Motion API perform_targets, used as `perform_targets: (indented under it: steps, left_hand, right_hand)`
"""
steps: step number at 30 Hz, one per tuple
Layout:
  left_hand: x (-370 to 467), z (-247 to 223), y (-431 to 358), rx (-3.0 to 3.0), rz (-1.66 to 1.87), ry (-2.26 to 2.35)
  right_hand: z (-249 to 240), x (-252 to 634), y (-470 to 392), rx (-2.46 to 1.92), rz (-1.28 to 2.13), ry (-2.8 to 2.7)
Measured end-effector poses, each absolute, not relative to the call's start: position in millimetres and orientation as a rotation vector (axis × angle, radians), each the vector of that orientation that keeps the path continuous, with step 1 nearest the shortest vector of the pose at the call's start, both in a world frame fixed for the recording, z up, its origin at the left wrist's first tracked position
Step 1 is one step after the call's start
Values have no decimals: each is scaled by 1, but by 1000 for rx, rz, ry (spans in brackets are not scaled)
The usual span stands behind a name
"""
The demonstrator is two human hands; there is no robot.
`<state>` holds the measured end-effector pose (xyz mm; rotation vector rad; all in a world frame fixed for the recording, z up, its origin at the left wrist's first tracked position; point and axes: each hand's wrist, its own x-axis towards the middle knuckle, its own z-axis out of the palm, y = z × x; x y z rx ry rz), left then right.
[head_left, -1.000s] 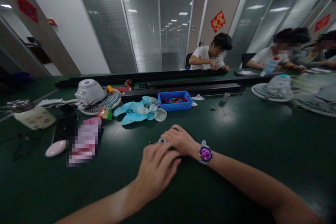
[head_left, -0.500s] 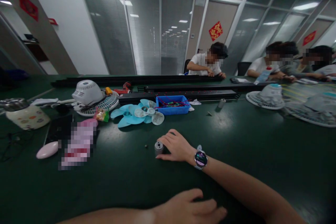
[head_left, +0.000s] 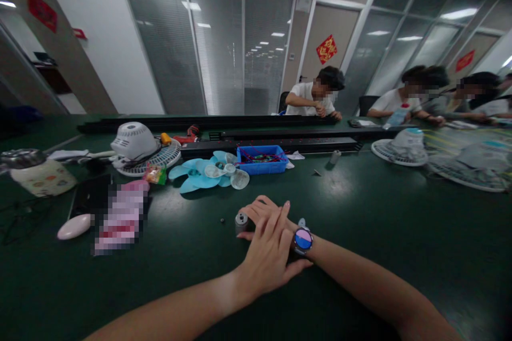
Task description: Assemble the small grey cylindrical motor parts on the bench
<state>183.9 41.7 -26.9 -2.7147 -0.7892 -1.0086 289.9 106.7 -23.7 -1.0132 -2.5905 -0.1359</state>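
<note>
Behind the work, a glass partition with blinds [head_left: 220,48] closes off the room, and a dark green bench [head_left: 192,282] runs out in front of it, with another person [head_left: 308,98] bent over the far side. On the near part of the bench a small metal cylinder [head_left: 241,222] stands upright, its holed end face turned up. The right hand [head_left: 255,209] has its fingers around the cylinder's far side and the thumb low on the near side, so it appears to be grasping it, though part of this grip is covered. The left hand [head_left: 268,256] lies across the back of the right one near the watch [head_left: 303,240], its fingers loosely spread and grasping nothing that shows; whether it presses or only hovers I cannot tell. Good handling here would mean a low, light, even grip that keeps the cylinder's base flat and its top face uncovered, with the left wrist kept from nudging the holding arm. The tiny dark part [head_left: 222,220] just beside the cylinder looks easy to knock away, so sideways sweeps are best avoided. The blue tray [head_left: 264,167] and fan blades [head_left: 192,174] sit farther back.
</note>
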Motion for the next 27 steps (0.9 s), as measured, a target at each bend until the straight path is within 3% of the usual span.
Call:
perform_targets:
  steps: [9,19,27]
  left_hand:
    - [174,-36,31,-2708,-925,-392]
    - [176,-30,32,-2772,-842,-364]
    - [149,-3,37,-2569,-1204,-463]
  right_hand:
    - [-28,291,110,-932,-250,-2583]
    - [-29,291,111,-924,-261,-2586]
    - [-27,292,108,-955,-231,-2634]
